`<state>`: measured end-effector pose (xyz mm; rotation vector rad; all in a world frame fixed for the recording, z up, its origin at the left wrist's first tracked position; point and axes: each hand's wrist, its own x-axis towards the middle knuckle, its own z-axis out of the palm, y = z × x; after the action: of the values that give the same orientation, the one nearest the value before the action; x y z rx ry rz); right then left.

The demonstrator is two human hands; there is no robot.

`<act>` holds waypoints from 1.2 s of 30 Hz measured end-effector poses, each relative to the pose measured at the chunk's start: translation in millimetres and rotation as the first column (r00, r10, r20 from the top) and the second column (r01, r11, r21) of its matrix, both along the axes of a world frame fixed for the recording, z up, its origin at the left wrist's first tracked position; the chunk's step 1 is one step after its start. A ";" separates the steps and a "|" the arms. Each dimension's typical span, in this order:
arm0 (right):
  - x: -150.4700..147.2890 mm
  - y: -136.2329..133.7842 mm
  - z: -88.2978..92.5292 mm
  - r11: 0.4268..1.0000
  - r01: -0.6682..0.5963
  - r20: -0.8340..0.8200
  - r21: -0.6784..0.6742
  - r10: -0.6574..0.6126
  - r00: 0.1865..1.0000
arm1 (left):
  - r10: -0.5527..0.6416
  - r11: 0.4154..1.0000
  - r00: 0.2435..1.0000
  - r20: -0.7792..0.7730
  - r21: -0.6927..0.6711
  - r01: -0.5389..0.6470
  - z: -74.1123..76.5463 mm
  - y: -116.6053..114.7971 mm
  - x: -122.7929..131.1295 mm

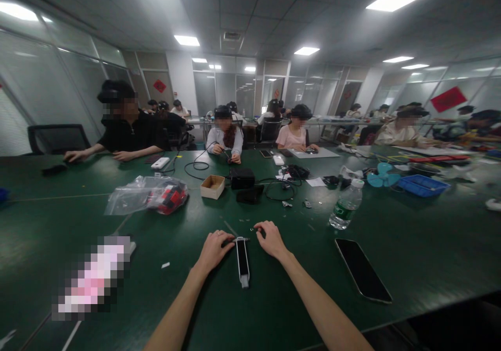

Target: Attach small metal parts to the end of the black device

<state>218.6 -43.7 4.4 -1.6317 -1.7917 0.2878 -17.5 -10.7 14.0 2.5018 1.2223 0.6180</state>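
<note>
A slim black and white device (242, 259) lies lengthwise on the green table (70, 267) between my forearms. My left hand (213, 249) rests beside its far end, fingers curled round a thin dark tool whose tip points at the device's top. My right hand (271, 238) sits just right of that end, its fingertips pinched together on something too small to make out.
A black phone (362, 270) lies face up at the right. A water bottle (346, 204), a small cardboard box (213, 186), a plastic bag with a red item (151, 194), black boxes and cables sit beyond. Other people work along the far side.
</note>
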 end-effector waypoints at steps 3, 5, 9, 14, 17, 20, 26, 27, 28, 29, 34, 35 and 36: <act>-3.1 -1.5 2.0 1.000 -0.020 0.007 -0.010 0.020 1.000 | -0.006 1.000 1.000 -0.002 -0.006 0.006 2.3 -1.5 0.5; -4.6 -2.3 2.9 0.999 -0.045 0.007 -0.014 0.045 0.999 | -0.010 1.000 1.000 -0.001 -0.008 0.010 3.3 -2.1 0.7; -6.2 -3.8 3.8 0.994 -0.110 0.005 -0.013 0.110 0.994 | -0.014 1.000 1.000 0.009 -0.010 0.014 3.9 -2.6 1.0; -8.7 -6.5 5.7 0.982 -0.190 0.000 -0.014 0.190 0.982 | -0.016 1.000 1.000 0.005 -0.005 0.016 5.0 -3.5 2.0; -11.1 -6.7 5.4 0.978 -0.210 0.009 0.001 0.210 0.978 | -0.011 1.000 1.000 0.000 0.000 0.011 5.2 -3.9 2.1; -12.6 -6.0 4.0 0.977 -0.214 0.022 -0.002 0.214 0.977 | -0.007 1.000 1.000 0.002 0.006 0.007 4.6 -3.8 1.7; -13.2 -6.8 4.9 0.974 -0.227 0.041 -0.017 0.227 0.973 | -0.010 1.000 1.000 0.001 0.000 0.010 5.4 -3.4 1.3; -13.2 -7.0 5.4 0.974 -0.227 0.044 -0.019 0.228 0.973 | -0.011 1.000 1.000 0.001 -0.002 0.011 5.5 -3.4 1.2; -13.2 -7.2 5.8 0.974 -0.228 0.047 -0.022 0.228 0.972 | -0.010 1.000 1.000 0.002 -0.003 0.010 5.4 -3.2 1.1; -13.2 -7.3 6.1 0.974 -0.227 0.049 -0.024 0.228 0.972 | -0.008 1.000 1.000 0.004 -0.003 0.008 5.0 -3.0 1.0; -13.1 -8.1 8.5 0.974 -0.221 0.049 -0.051 0.223 0.973 | -0.005 1.000 1.000 0.011 -0.023 0.005 1.1 -0.4 0.2; -13.1 -8.4 9.3 0.974 -0.220 0.048 -0.055 0.222 0.974 | -0.006 1.000 1.000 0.011 -0.026 0.006 0.7 -0.1 0.1; -13.1 -8.8 10.1 0.974 -0.219 0.047 -0.060 0.222 0.974 | -0.006 1.000 1.000 0.011 -0.027 0.007 0.6 0.1 0.0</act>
<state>205.4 -52.5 14.4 -1.4895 -2.0258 0.4004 -17.5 -10.6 14.6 2.4765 1.2103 0.6082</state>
